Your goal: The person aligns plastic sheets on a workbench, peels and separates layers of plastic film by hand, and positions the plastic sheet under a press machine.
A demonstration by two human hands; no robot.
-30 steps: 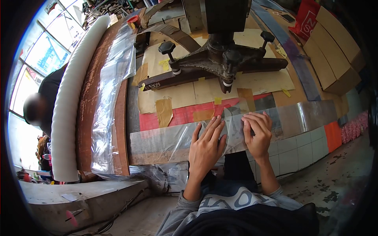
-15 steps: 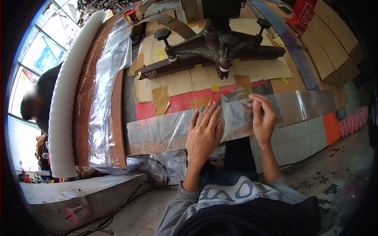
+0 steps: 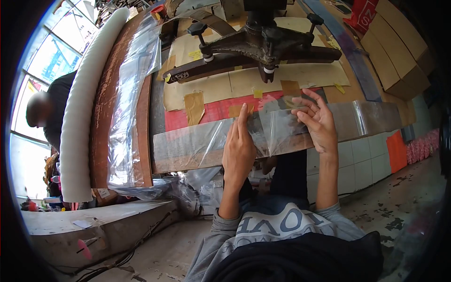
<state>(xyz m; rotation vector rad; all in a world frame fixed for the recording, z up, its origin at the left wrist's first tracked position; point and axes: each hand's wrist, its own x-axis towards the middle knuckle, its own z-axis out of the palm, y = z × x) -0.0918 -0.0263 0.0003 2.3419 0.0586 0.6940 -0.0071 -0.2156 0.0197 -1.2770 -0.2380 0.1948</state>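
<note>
We have a thin, clear plastic film (image 3: 281, 130) at the front of the broad, board-topped counter (image 3: 392, 126), between our hands and over a long transparent strip (image 3: 188, 141) that covers the front edge. Our left hand (image 3: 239, 150) is at the left side of the film, back up, its index finger straight and pointing away from us, the fingers open and gripping nothing that we can see. Our right hand (image 3: 319, 124) is at the film's right side, palm partly turned inward, its fingers bent and parted; we cannot tell whether their tips pinch the film.

Just beyond the strip we see a flat red band (image 3: 176, 121) with a piece of brown tape (image 3: 194, 108) across its left part, then cream-coloured sheets (image 3: 216, 89) marked with small yellow tape pieces. Above these sheets is a dark metal frame (image 3: 265, 49) with black knobs.

To our left, wrinkled clear plastic (image 3: 129, 108) covers part of a reddish-brown board (image 3: 104, 101), beside a long white foam roll (image 3: 84, 105). A person in dark clothing (image 3: 61, 101) is beyond the roll. To our right are brown cardboard boxes (image 3: 392, 51) and a red bag (image 3: 363, 16) with white lettering.
</note>
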